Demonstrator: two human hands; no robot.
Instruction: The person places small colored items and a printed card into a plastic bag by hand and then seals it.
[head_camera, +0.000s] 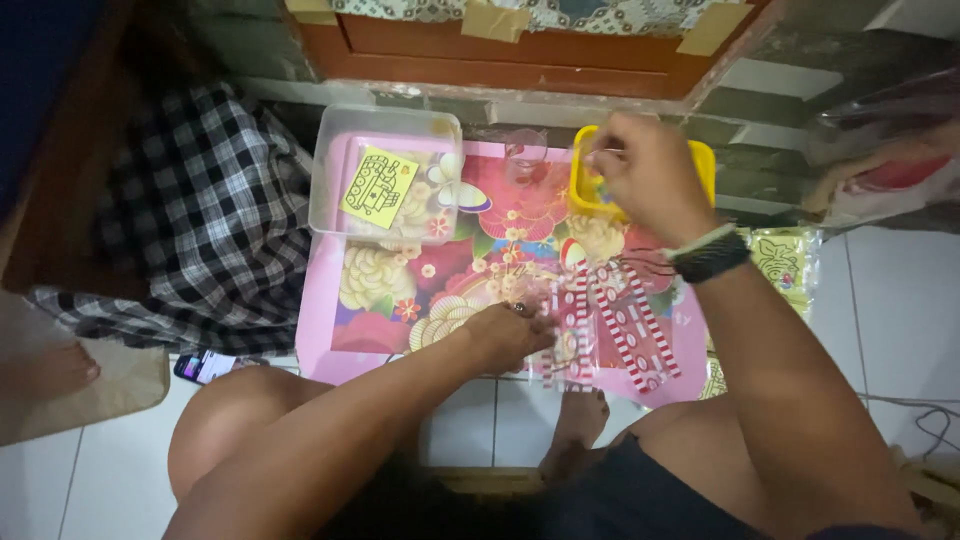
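Observation:
My left hand (510, 330) rests on the pink flowered board (330, 330), its fingers pinching a clear plastic packet with red and white stripes (590, 330). Over the yellow box (700, 165) at the far right, my right hand (645, 175) has its fingers closed inside the box; what they hold is hidden. A woven band (710, 255) circles that wrist. Near the yellow box, a small clear cup (525, 155) stands on the board.
A clear plastic tub (330, 190) with a yellow card (380, 187) sits at the board's far left. A checked cloth (200, 230) lies to the left, a phone (205, 365) on the tiled floor, and yellow packets (785, 260) to the right.

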